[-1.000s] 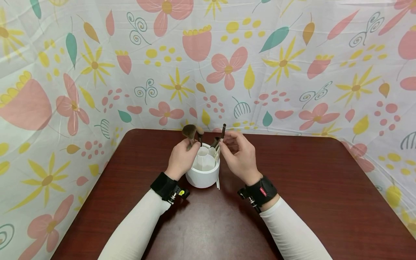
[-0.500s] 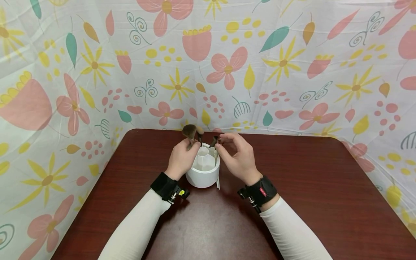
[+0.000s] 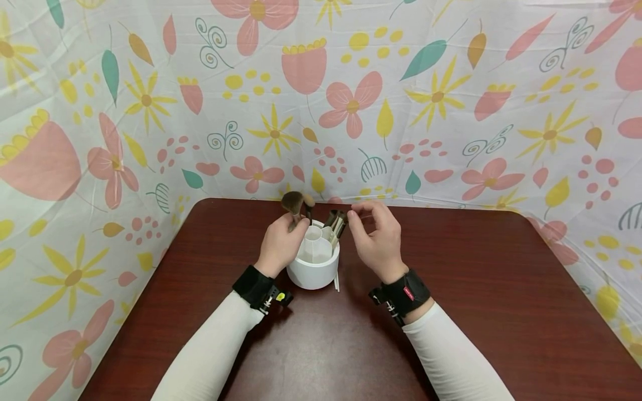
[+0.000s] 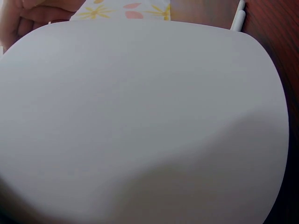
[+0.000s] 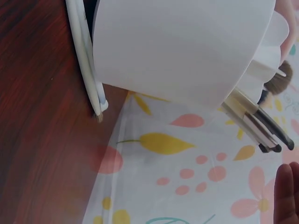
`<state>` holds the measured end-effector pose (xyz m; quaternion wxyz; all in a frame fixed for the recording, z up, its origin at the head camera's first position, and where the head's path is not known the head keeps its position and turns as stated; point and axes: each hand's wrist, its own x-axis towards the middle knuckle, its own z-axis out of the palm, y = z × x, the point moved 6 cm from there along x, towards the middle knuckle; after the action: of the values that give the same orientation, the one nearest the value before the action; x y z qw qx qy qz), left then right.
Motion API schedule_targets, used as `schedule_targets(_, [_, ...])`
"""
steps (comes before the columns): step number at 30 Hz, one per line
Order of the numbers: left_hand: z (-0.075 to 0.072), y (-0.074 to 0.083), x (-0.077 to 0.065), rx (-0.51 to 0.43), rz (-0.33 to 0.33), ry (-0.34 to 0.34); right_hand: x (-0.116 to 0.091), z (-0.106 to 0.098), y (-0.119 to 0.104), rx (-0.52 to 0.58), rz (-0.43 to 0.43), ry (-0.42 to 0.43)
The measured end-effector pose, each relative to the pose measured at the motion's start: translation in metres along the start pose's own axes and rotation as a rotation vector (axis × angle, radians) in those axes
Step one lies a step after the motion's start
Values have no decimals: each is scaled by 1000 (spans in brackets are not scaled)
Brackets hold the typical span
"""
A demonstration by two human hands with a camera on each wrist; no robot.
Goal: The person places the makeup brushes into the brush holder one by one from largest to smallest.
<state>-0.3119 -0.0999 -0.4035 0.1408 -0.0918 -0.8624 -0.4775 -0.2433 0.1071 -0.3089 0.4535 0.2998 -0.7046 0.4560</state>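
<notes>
A round white makeup brush holder (image 3: 312, 274) with inner compartments stands on the table. My left hand (image 3: 280, 245) grips its left side at the rim, the fingers partly hidden behind it. Beside that thumb rises a fluffy makeup brush (image 3: 292, 203), and a smaller tan-tipped brush (image 3: 308, 200) stands just behind. Several slim dark-and-pale brushes (image 3: 337, 225) lean over the right rim; the right wrist view shows their dark ends. To the right of these, my right hand (image 3: 377, 239) hovers apart from them, thumb and fingers loosely bent, holding nothing.
Two thin pale sticks (image 5: 83, 60) lie on the table against the holder's right side, one with a small bristle tip. A flower-printed curtain (image 3: 321, 111) hangs behind the dark red-brown table (image 3: 476, 278).
The right hand first held a slim dark-ended brush upright, then lowered it into the holder's right side. It has let go and drawn back rightward. The left hand stays put.
</notes>
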Motion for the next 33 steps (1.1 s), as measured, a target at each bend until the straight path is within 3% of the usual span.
schedule_targets(10, [1, -1, 0, -1, -8, -1, -11, -3, 26, -65, 143, 40])
schedule_targets(16, [1, -1, 0, -4, -4, -2, -30, 1, 70, -108, 228, -39])
schedule_targets(33, [1, -1, 0, -6, -7, -8, -44, 16, 89, -244, 364, -247])
